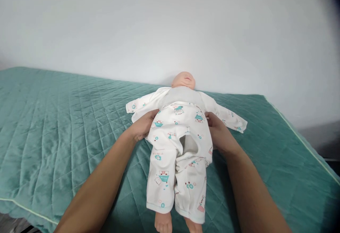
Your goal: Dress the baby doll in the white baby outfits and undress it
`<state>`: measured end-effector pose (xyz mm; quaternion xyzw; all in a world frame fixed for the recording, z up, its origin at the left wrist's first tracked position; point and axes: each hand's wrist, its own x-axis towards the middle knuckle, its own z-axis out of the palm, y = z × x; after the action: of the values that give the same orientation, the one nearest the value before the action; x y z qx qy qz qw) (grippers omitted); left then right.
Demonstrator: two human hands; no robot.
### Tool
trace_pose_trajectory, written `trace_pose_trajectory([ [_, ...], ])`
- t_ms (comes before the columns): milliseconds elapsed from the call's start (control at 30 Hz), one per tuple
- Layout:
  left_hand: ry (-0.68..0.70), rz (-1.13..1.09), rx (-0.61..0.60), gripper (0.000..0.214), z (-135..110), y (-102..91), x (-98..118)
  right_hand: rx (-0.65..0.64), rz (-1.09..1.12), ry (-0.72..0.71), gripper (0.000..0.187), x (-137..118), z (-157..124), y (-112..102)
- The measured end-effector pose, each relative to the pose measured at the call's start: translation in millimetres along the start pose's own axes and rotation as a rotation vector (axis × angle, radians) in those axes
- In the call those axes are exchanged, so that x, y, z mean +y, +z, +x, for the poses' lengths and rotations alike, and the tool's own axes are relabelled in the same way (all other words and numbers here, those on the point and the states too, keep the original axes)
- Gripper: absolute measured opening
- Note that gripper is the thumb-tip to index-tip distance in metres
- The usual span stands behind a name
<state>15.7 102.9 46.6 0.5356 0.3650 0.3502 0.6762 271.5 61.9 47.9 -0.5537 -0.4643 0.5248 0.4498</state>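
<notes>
A baby doll [183, 80] lies on its back on a green quilted bed cover [66, 119], head toward the wall, bare feet toward me. It wears a white patterned top with both sleeves spread sideways and matching white patterned trousers [175, 155]. My left hand [143, 125] grips the trousers' waist at the doll's left-side edge in view. My right hand [216, 132] grips the waist on the opposite side. Both hands have fingers curled on the cloth, partly hidden under it.
A plain white wall [170, 31] rises right behind the doll's head. The bed's right edge [300, 137] has pale piping and drops to a dark floor. The near left edge of the cover [23, 208] hangs over the mattress.
</notes>
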Motion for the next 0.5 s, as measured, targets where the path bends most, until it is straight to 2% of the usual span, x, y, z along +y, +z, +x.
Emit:
trace_pose_trajectory([
  [167,-0.044,-0.07,0.095,0.044,-1,4.0,4,0.06,0.124,-0.016,0.038,-5,-3,3],
  [333,0.03,-0.077,0.139,0.058,0,2.4,-2,0.046,0.185,0.007,0.031,-6,-4,-2],
  [500,-0.005,-0.109,0.143,0.046,1,1.3,-5,0.053,0.227,0.016,0.022,-5,-2,-2],
])
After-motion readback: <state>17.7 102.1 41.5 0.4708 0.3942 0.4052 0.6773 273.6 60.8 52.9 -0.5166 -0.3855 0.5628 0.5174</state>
